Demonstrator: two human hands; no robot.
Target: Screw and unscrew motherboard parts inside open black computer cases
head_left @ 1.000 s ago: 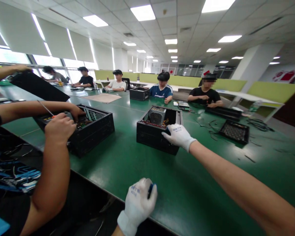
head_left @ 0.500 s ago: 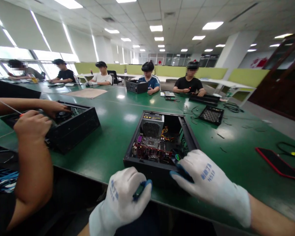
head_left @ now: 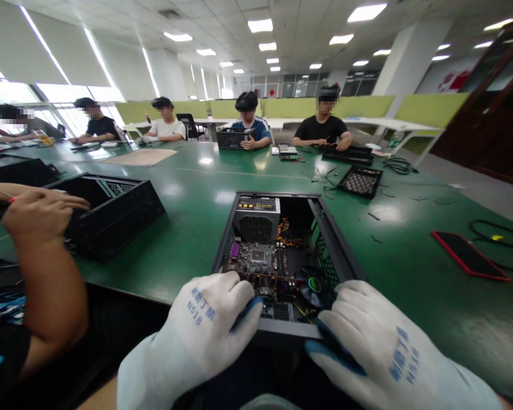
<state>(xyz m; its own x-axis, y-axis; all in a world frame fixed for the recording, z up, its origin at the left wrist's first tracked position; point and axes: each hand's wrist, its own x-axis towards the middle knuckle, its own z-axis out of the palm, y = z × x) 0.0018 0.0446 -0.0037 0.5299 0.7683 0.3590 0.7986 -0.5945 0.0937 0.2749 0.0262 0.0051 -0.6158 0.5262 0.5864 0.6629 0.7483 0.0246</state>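
An open black computer case (head_left: 277,327) lies at the table's near edge. Inside it are a power supply (head_left: 256,223), a motherboard (head_left: 259,254) and a round black fan (head_left: 314,286) with a green centre. My left hand (head_left: 211,322), in a white glove with blue fingertips, grips the case's near left corner. The near right corner is held by my right hand (head_left: 367,336), gloved the same way, its thumb below the rim and its fingers over it.
A bare-handed person's arm (head_left: 47,239) reaches to another black case (head_left: 119,213) on the left. On the right lie a red-edged black pad (head_left: 470,255), cables (head_left: 397,165) and a black tray (head_left: 359,181). Several people sit across the green table (head_left: 188,193).
My left hand has moved up from below the case onto its near left corner. The case appears closer, overhanging the table edge. The neighbour's arm has drawn back from the other case's inside.
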